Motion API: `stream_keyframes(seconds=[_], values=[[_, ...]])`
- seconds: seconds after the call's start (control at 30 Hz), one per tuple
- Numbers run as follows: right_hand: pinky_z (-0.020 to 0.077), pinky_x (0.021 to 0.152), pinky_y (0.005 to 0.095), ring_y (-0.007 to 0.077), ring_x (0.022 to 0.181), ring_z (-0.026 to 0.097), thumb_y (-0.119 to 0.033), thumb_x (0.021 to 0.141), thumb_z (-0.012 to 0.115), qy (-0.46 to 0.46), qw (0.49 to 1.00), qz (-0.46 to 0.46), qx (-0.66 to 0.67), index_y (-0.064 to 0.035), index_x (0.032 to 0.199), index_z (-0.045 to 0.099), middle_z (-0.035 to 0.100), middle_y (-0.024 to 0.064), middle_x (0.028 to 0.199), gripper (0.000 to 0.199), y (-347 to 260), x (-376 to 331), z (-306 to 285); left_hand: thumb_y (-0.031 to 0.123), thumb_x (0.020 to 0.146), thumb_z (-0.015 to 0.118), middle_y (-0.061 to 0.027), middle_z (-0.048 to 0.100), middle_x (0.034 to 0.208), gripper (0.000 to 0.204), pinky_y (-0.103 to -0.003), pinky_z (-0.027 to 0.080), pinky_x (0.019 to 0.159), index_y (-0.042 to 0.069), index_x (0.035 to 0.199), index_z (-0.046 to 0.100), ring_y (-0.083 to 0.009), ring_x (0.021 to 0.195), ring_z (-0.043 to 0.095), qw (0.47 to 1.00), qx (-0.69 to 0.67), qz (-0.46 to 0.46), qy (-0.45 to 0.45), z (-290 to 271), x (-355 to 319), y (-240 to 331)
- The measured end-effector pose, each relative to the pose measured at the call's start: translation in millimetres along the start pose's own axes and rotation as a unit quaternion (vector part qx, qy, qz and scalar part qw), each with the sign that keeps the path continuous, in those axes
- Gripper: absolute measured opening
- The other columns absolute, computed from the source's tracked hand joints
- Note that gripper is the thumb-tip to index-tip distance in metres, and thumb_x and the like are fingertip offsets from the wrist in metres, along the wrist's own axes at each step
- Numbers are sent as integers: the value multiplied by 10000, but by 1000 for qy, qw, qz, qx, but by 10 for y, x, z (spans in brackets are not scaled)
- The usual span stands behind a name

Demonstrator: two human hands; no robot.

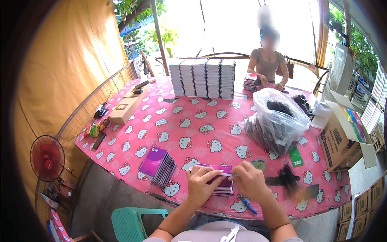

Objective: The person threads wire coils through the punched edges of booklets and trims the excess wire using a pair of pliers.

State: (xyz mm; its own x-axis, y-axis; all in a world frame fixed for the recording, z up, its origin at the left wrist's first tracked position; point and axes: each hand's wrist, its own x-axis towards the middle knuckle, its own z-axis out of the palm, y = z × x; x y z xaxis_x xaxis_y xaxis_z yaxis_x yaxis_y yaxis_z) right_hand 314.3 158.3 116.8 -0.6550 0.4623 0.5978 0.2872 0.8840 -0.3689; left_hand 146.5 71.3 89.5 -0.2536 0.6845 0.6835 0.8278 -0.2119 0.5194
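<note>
In front of me, close to the table's near edge, lies a small pile of purple notebooks (226, 184). A row of punched holes runs along the far edge of the top one. My left hand (200, 184) grips its left side, fingers laid over the cover. At the right end of the notebook, my right hand (251, 180) is closed in a pinch; what is between its fingertips is too small to make out. A blue pen (249, 206) lies just below my right hand. Left of the pile stands a stack of spiral-bound purple notebooks (155, 162).
Black spiral coils (288, 177) lie right of my hand, beyond them a clear bag of black coils (274, 125) and an open carton (342, 137). Tall notebook stacks (201, 78) stand at the back. A person (268, 64) handles notebooks across the table. A green stool (129, 224) stands lower left.
</note>
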Motion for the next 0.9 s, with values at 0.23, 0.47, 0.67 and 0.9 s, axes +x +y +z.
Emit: stream_keyframes(seconds=[0.23, 0.47, 0.67, 0.9], values=[[479, 592, 386, 262, 756, 579, -200, 785, 685, 6, 999, 23, 21, -74, 870, 579, 552, 81, 806, 185, -36, 9, 45, 233, 690, 780, 27, 638, 810, 197, -361, 348, 834, 176, 874, 742, -161, 832, 554, 1000, -18, -17, -13, 27, -27, -46], [450, 588, 365, 257, 683, 567, -138, 772, 672, 52, 998, -21, -14, -62, 796, 572, 554, 78, 757, 128, -77, 12, 138, 146, 663, 796, 6, 650, 796, 244, -309, 416, 736, 142, 902, 746, -159, 792, 553, 1000, -23, 12, -5, -13, -6, -19], [475, 628, 392, 285, 711, 608, -90, 754, 664, -1, 999, 28, -42, -45, 812, 624, 612, 100, 778, 83, -32, 8, 113, 136, 655, 803, 14, 655, 787, 243, -310, 402, 745, 131, 891, 745, -153, 763, 551, 999, -25, 31, -3, -47, -53, -47], [483, 829, 419, 335, 1025, 572, -179, 746, 651, -154, 976, 112, -102, -69, 1066, 587, 603, 147, 1084, 345, 1692, -548, 194, 154, 629, 824, 10, 665, 805, 267, -317, 401, 760, 119, 878, 733, -160, 794, 570, 999, -33, 24, 18, 12, -5, 8]])
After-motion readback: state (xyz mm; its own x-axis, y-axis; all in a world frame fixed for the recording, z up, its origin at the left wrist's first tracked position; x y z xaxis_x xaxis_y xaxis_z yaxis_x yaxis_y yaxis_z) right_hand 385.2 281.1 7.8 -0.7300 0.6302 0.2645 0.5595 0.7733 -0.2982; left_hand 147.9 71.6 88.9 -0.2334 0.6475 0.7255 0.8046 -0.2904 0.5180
